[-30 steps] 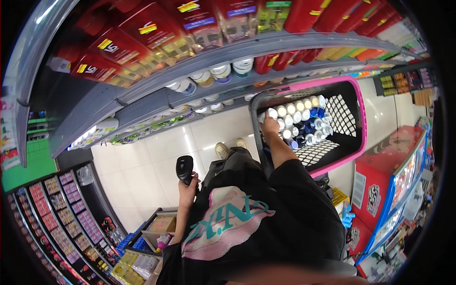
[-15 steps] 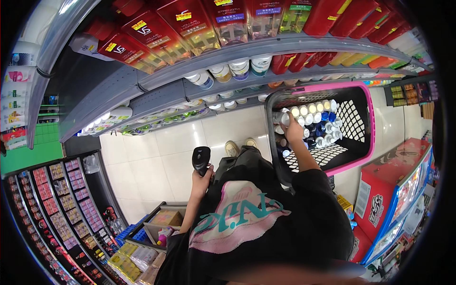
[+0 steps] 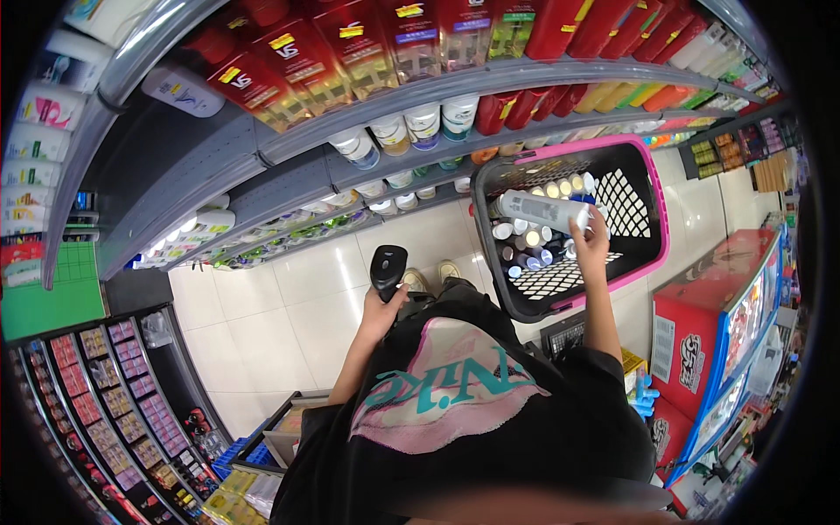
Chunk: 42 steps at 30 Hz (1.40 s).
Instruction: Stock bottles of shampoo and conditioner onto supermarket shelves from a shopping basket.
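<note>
In my left hand is a black handheld barcode scanner, its head pointing away from me above the floor. My right hand grips the white top of a pale grey bottle, which lies slantwise over the basket's contents. The black shopping basket has a pink rim and open lattice walls. Several upright bottles with white, cream and blue tops fill its left and middle part. The held bottle hides some of them.
Ahead runs a grey shelf unit with red and golden shampoo bottles above and white-capped bottles below. At right stands a red-and-blue cabinet. A rack of small packets is at lower left, beside a crate.
My right hand has moved right and lifted a pale grey bottle from among the others, tilting it. My left hand, with the scanner, has shifted slightly right. The view has shifted a little.
</note>
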### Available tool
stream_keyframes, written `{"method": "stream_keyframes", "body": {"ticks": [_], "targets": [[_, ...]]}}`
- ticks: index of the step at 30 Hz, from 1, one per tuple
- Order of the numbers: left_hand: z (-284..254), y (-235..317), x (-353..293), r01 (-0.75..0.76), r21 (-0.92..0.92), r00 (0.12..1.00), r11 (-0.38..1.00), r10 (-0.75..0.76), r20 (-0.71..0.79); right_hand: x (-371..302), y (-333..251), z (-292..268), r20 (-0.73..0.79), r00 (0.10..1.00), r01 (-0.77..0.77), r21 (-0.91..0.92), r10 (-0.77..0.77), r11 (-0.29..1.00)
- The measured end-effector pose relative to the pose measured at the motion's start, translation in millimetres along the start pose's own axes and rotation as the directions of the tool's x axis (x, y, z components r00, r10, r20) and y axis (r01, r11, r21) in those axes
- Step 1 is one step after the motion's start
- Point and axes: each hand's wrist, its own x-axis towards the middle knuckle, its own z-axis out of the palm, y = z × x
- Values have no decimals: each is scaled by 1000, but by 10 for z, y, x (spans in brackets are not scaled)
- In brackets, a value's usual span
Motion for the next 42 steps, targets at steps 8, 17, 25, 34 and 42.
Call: {"method": "stream_keyframes", "body": {"ticks": [8, 17, 25, 34, 42], "targets": [[139, 150, 61, -238, -58, 967, 969, 243, 78, -178, -568, -35, 163, 971, 151, 154, -175, 977], [-36, 258, -65, -121, -461, 982, 879, 175, 75, -305, -928, 1003, 577, 799, -6, 288, -169, 958], [-280, 139, -191, -79, -426, 994, 901, 103, 33, -363, -1345, 1467, 686, 719, -61, 227, -115, 972], [-384, 20, -242, -112, -494, 993, 862, 115, -23, -412, -1149, 1639, 729, 678, -317, 176, 93, 932], [-371, -123, -219, -72, -457, 995, 887, 98, 33, -413, -1006, 1571, 754, 640, -407, 169, 148, 898]]}}
